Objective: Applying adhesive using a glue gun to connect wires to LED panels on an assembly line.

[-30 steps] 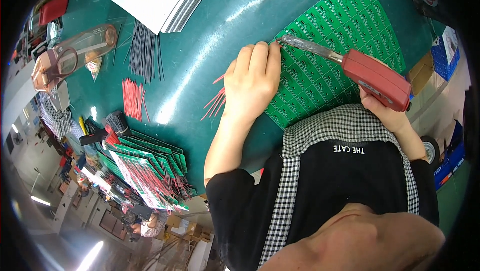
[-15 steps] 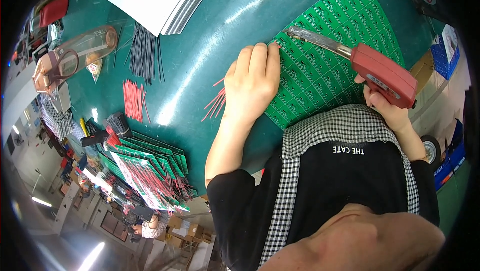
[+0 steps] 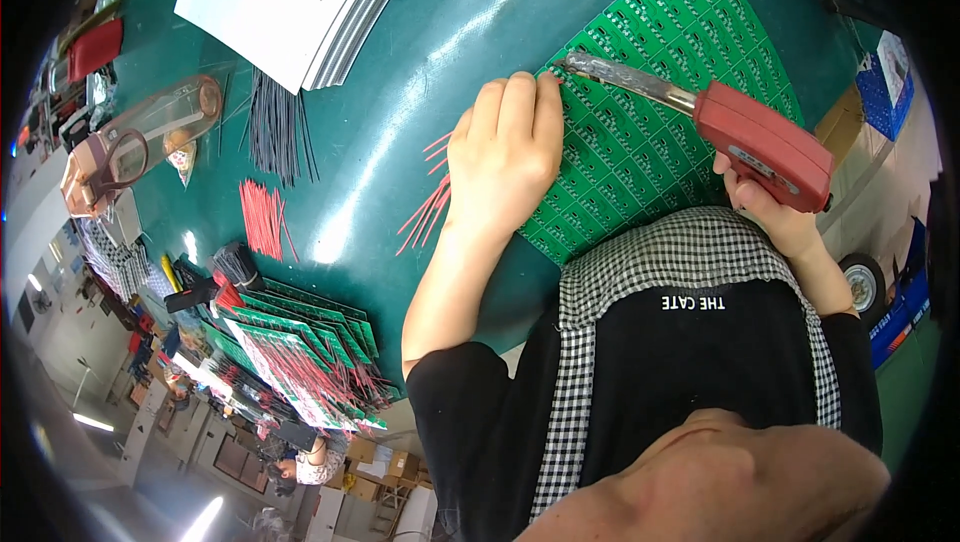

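the left hand (image 3: 505, 157), in the middle of the frame, lies over the left edge of a big flat green circuit board sheet (image 3: 650, 132). its fingers are side by side and bend down, so i cannot tell if they pinch anything. some thin red wires (image 3: 430, 207) poke out on the left side of this hand. the right hand (image 3: 765, 204), at the right of the frame, is wrapped around the handle of a chunky red plastic soldering gun (image 3: 765, 147). the gun's long silvery metal nose (image 3: 630, 80) points left over the board, with its end close to the left fingertips. i cannot tell if it touches the board. the board is right of centre on a shiny dark green table (image 3: 390, 117). at the upper left are a stack of white sheets (image 3: 280, 2) and thin black wires (image 3: 280, 132).
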`<state>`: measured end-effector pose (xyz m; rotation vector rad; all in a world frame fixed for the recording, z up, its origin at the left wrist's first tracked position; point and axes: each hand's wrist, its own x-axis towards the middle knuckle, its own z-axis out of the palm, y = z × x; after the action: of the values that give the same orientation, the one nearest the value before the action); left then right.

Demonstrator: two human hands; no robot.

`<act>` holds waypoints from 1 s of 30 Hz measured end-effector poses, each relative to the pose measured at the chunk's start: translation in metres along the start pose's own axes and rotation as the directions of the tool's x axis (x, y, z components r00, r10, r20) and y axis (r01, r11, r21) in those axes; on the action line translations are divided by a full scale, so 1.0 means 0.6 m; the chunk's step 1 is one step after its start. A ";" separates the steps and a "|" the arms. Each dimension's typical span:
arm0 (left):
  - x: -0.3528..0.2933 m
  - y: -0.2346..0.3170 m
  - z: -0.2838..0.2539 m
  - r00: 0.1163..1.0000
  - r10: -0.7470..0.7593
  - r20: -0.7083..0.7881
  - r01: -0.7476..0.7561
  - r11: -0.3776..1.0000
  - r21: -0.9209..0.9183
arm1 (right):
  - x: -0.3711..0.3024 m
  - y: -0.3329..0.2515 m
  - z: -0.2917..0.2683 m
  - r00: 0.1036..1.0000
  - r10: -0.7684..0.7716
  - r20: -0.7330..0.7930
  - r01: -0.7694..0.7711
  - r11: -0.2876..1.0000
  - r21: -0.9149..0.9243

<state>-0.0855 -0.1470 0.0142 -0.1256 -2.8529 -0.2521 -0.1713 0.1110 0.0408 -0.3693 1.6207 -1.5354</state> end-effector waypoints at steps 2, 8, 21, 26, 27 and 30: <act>0.001 -0.001 0.001 1.000 0.004 0.001 -0.004 1.000 -0.010 | -0.003 0.002 -0.001 1.000 0.023 -0.016 -0.023 1.000 0.008; 0.002 0.000 0.000 1.000 0.008 -0.013 -0.008 1.000 -0.008 | -0.006 0.000 -0.003 0.998 0.017 -0.056 -0.024 0.993 -0.115; 0.004 0.004 -0.001 1.000 0.029 0.004 -0.029 0.999 0.035 | -0.001 0.002 0.000 0.997 -0.060 -0.054 0.063 0.996 0.063; 0.004 0.002 0.000 1.000 0.028 -0.008 -0.028 0.999 0.043 | -0.001 -0.003 -0.002 0.998 -0.034 -0.057 0.037 0.998 0.053; 0.004 0.002 0.000 0.999 0.032 -0.011 -0.032 0.998 0.047 | -0.001 -0.002 -0.002 0.998 -0.027 -0.053 0.030 0.998 0.055; 0.002 0.000 0.002 0.998 0.049 -0.033 -0.048 0.998 0.031 | -0.002 -0.002 0.000 0.998 0.010 -0.069 -0.010 1.000 0.000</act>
<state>-0.0867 -0.1465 0.0133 -0.1827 -2.8151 -0.1991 -0.1709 0.1117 0.0426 -0.3110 1.6741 -1.5557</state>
